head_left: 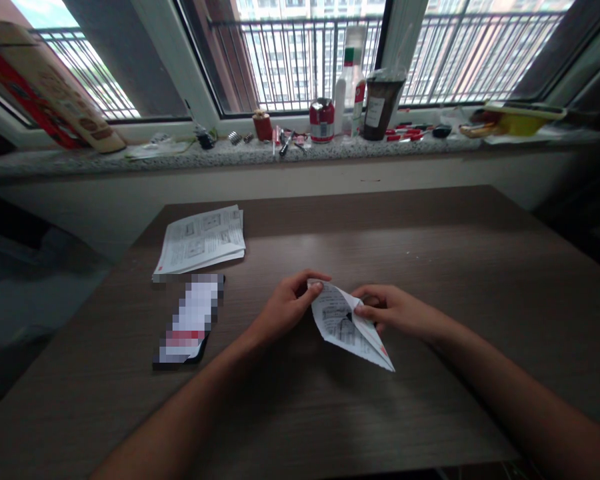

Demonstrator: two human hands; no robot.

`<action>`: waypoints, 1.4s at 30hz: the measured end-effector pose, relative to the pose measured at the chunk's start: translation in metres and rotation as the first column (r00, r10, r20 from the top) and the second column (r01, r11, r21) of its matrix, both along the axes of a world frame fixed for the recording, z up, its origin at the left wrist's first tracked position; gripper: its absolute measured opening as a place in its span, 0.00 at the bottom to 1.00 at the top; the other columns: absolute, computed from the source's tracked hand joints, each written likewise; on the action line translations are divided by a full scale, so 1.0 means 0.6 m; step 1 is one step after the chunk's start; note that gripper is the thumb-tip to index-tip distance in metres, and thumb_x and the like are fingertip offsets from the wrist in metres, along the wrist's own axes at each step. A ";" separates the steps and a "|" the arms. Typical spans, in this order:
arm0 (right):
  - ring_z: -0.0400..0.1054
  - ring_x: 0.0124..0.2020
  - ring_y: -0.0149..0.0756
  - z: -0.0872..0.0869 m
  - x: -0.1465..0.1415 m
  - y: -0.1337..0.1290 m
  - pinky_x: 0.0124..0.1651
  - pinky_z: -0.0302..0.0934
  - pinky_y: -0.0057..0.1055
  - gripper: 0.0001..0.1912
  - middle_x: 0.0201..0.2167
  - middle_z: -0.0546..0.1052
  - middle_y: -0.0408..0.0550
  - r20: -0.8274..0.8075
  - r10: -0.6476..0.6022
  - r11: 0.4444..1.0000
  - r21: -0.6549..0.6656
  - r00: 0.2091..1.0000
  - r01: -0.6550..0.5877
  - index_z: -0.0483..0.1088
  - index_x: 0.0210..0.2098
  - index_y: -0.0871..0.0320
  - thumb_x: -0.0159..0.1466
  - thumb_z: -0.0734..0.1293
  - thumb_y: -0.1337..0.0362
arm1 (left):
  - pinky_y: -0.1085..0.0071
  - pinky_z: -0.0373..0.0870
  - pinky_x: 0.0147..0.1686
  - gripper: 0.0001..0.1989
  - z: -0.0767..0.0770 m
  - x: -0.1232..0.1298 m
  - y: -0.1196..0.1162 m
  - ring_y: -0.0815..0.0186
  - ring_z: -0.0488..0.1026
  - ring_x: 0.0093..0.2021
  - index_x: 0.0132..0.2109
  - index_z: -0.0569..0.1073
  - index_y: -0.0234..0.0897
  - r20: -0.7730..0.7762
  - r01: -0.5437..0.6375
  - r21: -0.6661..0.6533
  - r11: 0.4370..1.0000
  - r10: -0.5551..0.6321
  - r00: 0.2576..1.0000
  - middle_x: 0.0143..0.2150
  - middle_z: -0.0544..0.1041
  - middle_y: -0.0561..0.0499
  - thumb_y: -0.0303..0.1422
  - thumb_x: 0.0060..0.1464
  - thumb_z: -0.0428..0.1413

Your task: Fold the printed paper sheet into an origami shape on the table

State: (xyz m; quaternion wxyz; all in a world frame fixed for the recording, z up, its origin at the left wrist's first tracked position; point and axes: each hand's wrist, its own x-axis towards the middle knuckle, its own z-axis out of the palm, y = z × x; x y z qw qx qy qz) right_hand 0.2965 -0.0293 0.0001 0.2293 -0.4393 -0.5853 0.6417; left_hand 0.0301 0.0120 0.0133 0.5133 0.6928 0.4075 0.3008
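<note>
A folded sheet of printed paper (pixel 343 323) is held between my two hands above the brown table (pixel 300 427). It tapers to a point at its lower right, with small red marks near that tip. My left hand (pixel 295 300) pinches the upper left corner between thumb and fingers. My right hand (pixel 387 310) grips the right edge, its thumb on the near face and its fingers partly hidden behind the paper. The two hands are apart.
Printed sheets (pixel 203 240) lie at the table's back left, with a blurred-out phone (pixel 190 320) in front. On the stone windowsill (pixel 180 160) stand a red can (pixel 322 121), a clear bottle (pixel 347 93), a dark cup (pixel 381 107), a yellow container (pixel 525 120) and several small items.
</note>
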 end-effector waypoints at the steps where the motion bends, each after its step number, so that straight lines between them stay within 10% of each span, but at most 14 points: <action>1: 0.73 0.34 0.34 0.000 -0.001 0.000 0.31 0.67 0.27 0.16 0.39 0.80 0.49 -0.006 -0.007 1.000 0.013 1.000 0.007 0.75 0.51 0.55 0.68 0.70 0.54 | 0.67 0.74 0.40 0.14 -0.001 0.000 0.000 0.61 0.77 0.40 0.52 0.79 0.37 0.017 -0.020 -0.013 1.000 0.020 1.000 0.41 0.80 0.47 0.39 0.67 0.55; 42: 0.73 0.39 0.39 0.000 -0.017 -0.008 0.39 0.68 0.34 0.10 0.41 0.78 0.51 0.072 -0.108 0.970 0.227 0.991 0.089 0.73 0.47 0.58 0.69 0.67 0.60 | 0.72 0.74 0.35 0.09 -0.003 0.005 0.001 0.66 0.75 0.37 0.47 0.78 0.37 0.127 -0.128 -0.016 0.992 0.129 0.984 0.39 0.78 0.49 0.33 0.64 0.57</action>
